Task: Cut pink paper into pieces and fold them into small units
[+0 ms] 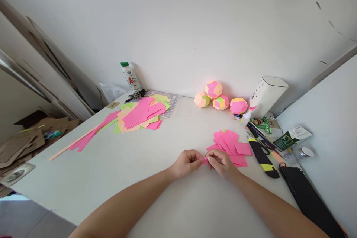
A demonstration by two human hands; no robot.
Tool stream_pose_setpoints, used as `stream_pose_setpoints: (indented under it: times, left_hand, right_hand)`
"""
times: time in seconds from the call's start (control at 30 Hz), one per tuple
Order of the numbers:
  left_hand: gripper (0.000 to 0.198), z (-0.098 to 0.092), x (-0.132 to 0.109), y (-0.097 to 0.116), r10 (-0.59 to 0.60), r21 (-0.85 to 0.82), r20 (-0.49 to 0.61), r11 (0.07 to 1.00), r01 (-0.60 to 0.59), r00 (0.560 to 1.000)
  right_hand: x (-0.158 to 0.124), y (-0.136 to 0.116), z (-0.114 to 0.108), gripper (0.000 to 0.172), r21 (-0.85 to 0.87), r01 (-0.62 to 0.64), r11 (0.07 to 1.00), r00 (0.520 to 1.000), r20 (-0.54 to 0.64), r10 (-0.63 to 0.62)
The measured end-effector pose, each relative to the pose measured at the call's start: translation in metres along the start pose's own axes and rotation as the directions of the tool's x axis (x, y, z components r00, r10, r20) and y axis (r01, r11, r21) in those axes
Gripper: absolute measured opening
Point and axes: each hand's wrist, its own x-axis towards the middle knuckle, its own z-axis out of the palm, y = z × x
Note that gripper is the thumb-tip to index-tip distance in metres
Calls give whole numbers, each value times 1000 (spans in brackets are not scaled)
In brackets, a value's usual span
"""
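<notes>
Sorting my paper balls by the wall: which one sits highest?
The ball second from the left, raised above its two neighbours; the other three sit lower on the table.

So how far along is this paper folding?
Four coloured paper balls already sit finished by the wall. The left hand and right hand pinch one small pink piece mid-fold. A pile of pink squares beside them lies unfolded, and larger sheets lie farther left.

White table (111,167) bears pink squares (231,143), paper balls (213,89).
</notes>
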Motion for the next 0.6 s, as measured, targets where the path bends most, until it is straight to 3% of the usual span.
stream_pose_setpoints:
  times: [0.6]
  left_hand:
    - [38,-1,1,-7,41,61,29,997,-43,999]
  right_hand:
    - [2,-5,1,14,-4,36,999,999,-21,-36]
